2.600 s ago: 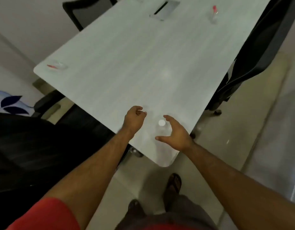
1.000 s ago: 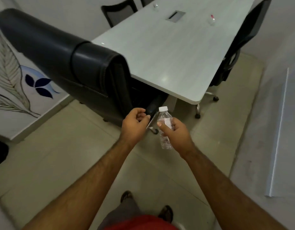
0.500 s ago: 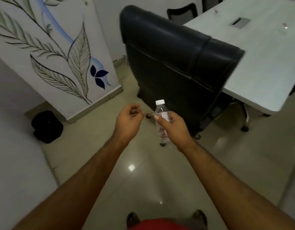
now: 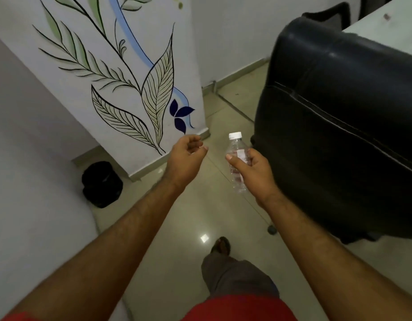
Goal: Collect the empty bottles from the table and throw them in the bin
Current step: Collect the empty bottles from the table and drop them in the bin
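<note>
My right hand grips a small clear plastic bottle with a white cap, held upright above the floor. Its lower part shows below my palm. My left hand hovers a little to the left of the bottle, fingers loosely curled and apart, holding nothing. A black bin with a dark liner stands on the floor at the left, tucked in the corner between two walls. A corner of the white table shows at the top right, with a small item on it.
A large black leather office chair fills the right side, close to my right hand. A wall with a painted leaf mural stands ahead on the left. Glossy beige floor tiles lie between me and the bin. My foot steps forward.
I took the bottle off the table with my right hand and turned left, away from the table. The bin has come into view and is now closer; the chair shifted to the right.
</note>
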Demonstrator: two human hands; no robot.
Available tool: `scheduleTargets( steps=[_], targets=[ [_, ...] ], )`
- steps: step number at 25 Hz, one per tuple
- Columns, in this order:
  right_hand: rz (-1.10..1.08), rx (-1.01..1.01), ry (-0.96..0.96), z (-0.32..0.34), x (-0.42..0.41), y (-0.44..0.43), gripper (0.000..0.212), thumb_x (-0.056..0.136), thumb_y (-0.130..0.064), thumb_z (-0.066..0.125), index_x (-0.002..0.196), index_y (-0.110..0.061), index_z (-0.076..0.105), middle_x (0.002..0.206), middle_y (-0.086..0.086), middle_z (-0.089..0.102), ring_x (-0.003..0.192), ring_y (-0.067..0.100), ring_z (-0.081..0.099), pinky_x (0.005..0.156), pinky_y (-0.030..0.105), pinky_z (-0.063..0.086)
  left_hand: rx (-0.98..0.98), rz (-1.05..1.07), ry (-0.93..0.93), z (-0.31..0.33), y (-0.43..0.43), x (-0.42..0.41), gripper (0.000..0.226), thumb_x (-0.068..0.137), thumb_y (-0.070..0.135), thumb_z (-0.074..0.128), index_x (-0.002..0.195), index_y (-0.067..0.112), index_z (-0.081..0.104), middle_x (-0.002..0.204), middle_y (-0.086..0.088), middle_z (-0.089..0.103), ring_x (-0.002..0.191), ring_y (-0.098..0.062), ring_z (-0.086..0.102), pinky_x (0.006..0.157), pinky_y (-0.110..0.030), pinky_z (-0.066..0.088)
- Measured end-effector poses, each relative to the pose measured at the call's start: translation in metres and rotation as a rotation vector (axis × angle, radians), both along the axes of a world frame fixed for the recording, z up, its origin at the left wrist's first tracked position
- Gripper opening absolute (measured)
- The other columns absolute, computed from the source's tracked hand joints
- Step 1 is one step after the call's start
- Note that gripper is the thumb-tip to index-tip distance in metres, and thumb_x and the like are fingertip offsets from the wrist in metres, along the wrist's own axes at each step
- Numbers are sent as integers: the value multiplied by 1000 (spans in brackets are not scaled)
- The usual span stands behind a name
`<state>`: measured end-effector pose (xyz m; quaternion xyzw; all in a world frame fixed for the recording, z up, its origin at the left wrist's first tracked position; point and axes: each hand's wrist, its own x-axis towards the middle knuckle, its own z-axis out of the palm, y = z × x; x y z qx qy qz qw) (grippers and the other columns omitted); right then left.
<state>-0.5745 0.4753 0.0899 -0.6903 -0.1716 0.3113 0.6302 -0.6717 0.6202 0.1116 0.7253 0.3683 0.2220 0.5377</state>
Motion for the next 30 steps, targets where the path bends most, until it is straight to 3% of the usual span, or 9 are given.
scheduleTargets(
  steps=[2,9,14,19,24,30],
  targets=[
    [-33,8,19,-5,33,49,19,88,-29,71,105,-28,62,94,-2,69,86,16,67,76,32,59,-6,-2,31,-3,46,34,30,90,21,65,120,20,60,113,-1,67,105,-13,63,93,-32,54],
    [-165,-60,31,-8,127,181,27,84,-27,74,106,-29,58,100,7,69,95,30,70,81,45,59,-51,-97,29,0,184,166,32,89,21,66,120,17,61,111,2,67,105,-12,63,94,-29,51],
    [-429,-103,31,-32,221,254,29,75,-29,76,97,-34,58,94,6,70,90,33,71,78,51,59,-93,-271,34,-32,277,291,24,84,23,67,108,24,61,106,1,67,103,-17,64,93,-32,52],
    [-708,-146,94,-46,308,315,32,63,-39,71,89,-30,57,84,4,65,75,25,64,69,44,54,-63,-532,96,-60,344,429,24,85,19,67,109,19,64,100,0,67,97,-18,65,91,-33,52],
    [-951,-215,129,-47,386,325,21,82,-19,73,92,-29,57,90,1,67,83,20,66,75,38,55,-56,-828,183,-65,347,556,23,87,20,68,109,19,62,98,2,66,92,-13,62,91,-31,53],
    [-1167,-177,219,-87,503,287,38,83,-29,76,115,-14,62,103,8,70,93,22,70,81,39,60,213,-1141,213,-88,279,700,45,88,26,65,130,17,54,129,-5,60,116,-20,58,96,-32,48]
  ],
)
